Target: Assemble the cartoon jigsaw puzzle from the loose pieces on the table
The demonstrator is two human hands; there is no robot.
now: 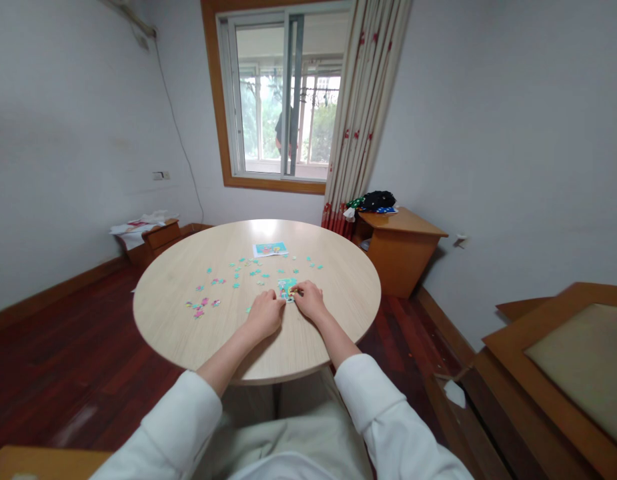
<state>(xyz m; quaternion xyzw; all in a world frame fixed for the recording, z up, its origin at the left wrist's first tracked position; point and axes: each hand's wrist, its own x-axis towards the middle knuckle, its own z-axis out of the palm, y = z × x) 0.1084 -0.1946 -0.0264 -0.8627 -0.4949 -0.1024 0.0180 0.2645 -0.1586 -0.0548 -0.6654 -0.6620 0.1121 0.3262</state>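
Observation:
A small joined section of a jigsaw puzzle (287, 285), turquoise with printed figures, lies flat on the round table (188, 340) in front of me. At its lower left edge my left hand (266, 315) is closed, fingertips pressed against the puzzle. My right hand (311, 301) pinches at the right side, where a small dark-and-yellow puzzle piece shows partly under the fingers. Loose turquoise pieces (237, 285) are scattered beyond and left of my hands. Several pink and multicoloured pieces (201, 309) lie farther left.
A printed picture sheet (270, 249) rests toward the table's far side. Behind the table to the right stands a wooden cabinet (403, 250) with a dark cloth heap (378, 201) on top. A wooden chair (563, 347) is at my right; papers (148, 221) lie at the left wall.

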